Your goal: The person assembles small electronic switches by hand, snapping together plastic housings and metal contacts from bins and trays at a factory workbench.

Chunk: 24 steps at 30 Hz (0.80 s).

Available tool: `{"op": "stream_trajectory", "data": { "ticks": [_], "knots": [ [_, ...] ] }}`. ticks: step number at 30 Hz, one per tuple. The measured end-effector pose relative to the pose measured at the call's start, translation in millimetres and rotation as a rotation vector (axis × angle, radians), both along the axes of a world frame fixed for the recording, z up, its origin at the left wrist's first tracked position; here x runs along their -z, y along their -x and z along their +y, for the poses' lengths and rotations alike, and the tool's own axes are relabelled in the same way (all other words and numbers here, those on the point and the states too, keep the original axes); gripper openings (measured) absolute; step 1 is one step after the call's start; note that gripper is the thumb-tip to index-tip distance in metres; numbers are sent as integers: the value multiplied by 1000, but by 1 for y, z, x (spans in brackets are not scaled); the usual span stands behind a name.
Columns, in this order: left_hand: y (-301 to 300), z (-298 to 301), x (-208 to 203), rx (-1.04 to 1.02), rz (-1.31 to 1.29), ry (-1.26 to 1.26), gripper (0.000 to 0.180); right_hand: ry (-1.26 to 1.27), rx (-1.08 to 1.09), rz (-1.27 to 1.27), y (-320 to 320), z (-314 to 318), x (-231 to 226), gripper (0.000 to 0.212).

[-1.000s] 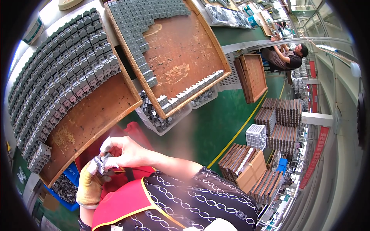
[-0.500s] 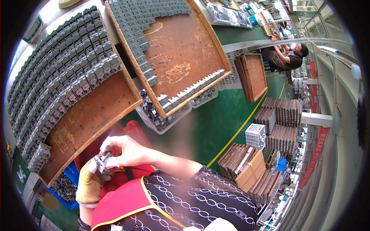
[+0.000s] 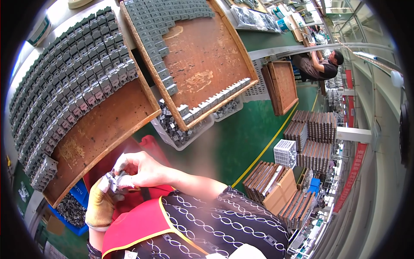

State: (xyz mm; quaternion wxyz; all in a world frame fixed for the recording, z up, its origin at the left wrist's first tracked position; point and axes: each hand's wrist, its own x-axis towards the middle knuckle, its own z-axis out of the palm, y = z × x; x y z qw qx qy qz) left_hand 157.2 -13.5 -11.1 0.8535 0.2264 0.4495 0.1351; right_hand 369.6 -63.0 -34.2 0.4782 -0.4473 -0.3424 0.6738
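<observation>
My left hand (image 3: 100,207), in a yellowish work glove, is closed around a small grey-white part (image 3: 114,183). My right hand (image 3: 144,169), bare except for white coverings on its fingertips, pinches the same part from the other side. Fingers hide much of the part, so its exact kind does not show. Just beyond both hands lies a wooden tray (image 3: 108,113) with curved rows of grey block-shaped housings (image 3: 71,71). To its right, a second wooden tray (image 3: 202,56) carries similar grey blocks along its far and left sides and a single row along its near edge.
A white bin (image 3: 183,146) of small parts stands under the second tray; a blue bin (image 3: 79,228) of dark parts is at lower left. Stacked trays (image 3: 317,129), a white crate (image 3: 285,153) and a cardboard box (image 3: 280,192) stand right. A co-worker (image 3: 317,64) sits at the far bench.
Both hands stay together on the small part, with only a slight shift of the fingers. The view has moved a little. The co-worker's arms have changed position slightly.
</observation>
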Motion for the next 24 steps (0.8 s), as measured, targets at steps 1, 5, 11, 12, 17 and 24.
{"op": "stream_trajectory", "data": {
  "ticks": [1, 5, 11, 12, 17, 24],
  "knots": [
    [3, -1, 0, -5, -15, 2, 53, 22, -15, -8, 2, 1, -2, 30],
    [3, -2, 0, 0, -21, 15, 52, 17, -5, -9, 4, -4, 6, 32],
    [7, -5, -5, -7, 23, 19, 53, 47, 22, 36, 6, -7, 15, 32],
    [6, -4, -5, 2, -1, -2, 54, 21, 25, 37, 6, -6, 18, 32],
    [11, 3, 3, 36, -160, -31, 51, 26, 55, -128, 3, 1, -9, 29],
    [23, 11, -1, 71, -193, -63, 45, 42, 43, -202, 2, -7, -10, 31]
  ]
}}
